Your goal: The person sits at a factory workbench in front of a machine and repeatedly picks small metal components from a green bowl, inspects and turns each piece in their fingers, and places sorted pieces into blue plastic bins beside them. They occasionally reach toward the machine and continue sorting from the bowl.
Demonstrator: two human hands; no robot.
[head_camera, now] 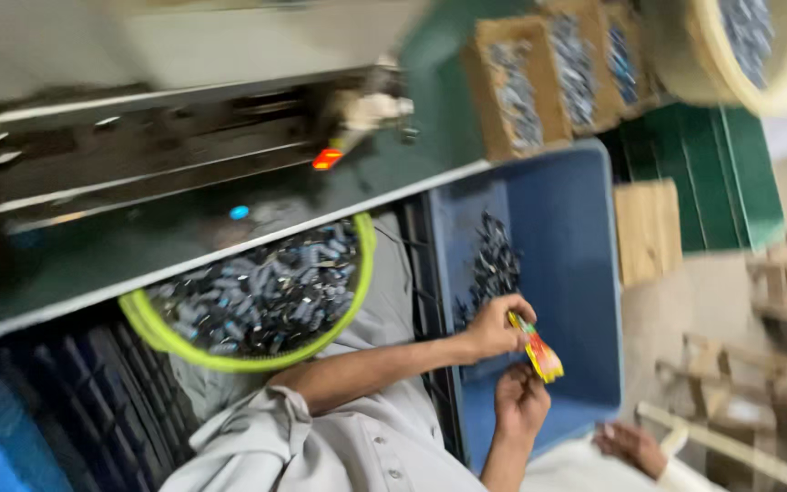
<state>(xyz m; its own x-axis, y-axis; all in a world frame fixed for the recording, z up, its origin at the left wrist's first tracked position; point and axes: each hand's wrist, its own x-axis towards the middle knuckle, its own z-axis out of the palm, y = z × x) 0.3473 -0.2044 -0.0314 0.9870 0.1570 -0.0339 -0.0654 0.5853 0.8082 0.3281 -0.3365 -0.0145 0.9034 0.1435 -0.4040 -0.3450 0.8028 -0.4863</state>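
Green-rimmed bowl point(248, 296) of small dark parts lies in the lap under the green table point(66, 273); cardboard boxes point(548, 77) stand beyond. Blue bin point(567, 246) holds loose parts. Over the bin, a yellow-and-red packet point(537, 350) slants down to the right. Left hand point(494, 328) pinches its upper end; right hand point(519, 403) is closed just below its lower end.
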